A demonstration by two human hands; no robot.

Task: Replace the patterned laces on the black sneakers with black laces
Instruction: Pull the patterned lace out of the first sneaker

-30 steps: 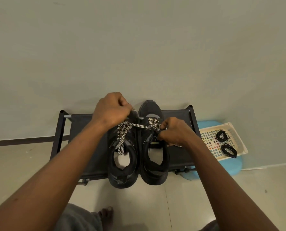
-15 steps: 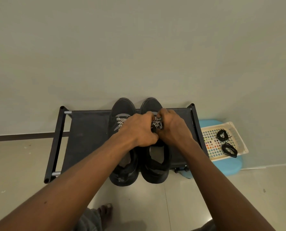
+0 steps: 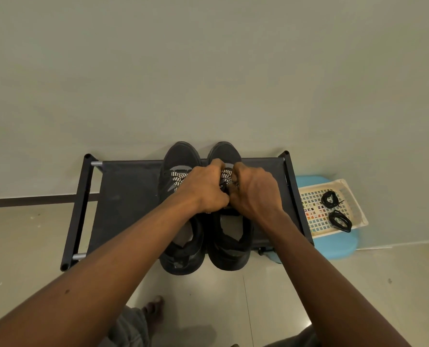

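Two black sneakers stand side by side on a black rack [image 3: 123,196], toes to the wall. The left sneaker [image 3: 181,156] shows its black-and-white patterned lace [image 3: 179,180]. On the right sneaker [image 3: 227,151] a short stretch of patterned lace [image 3: 226,177] shows between my hands. My left hand [image 3: 203,189] and my right hand [image 3: 254,191] meet over its lacing, fingers curled and pinching the lace there. Two coiled black laces [image 3: 330,197] [image 3: 340,221] lie in a cream basket [image 3: 308,226] to the right.
The basket rests on a light blue stool [image 3: 338,247] beside the rack. A plain wall rises just behind the rack. Pale floor tiles run in front, where my bare foot [image 3: 153,309] shows at the bottom.
My left hand has come down from above the left sneaker to the right sneaker's lacing. The long loose lace stretched across both shoes is now gathered under my hands.
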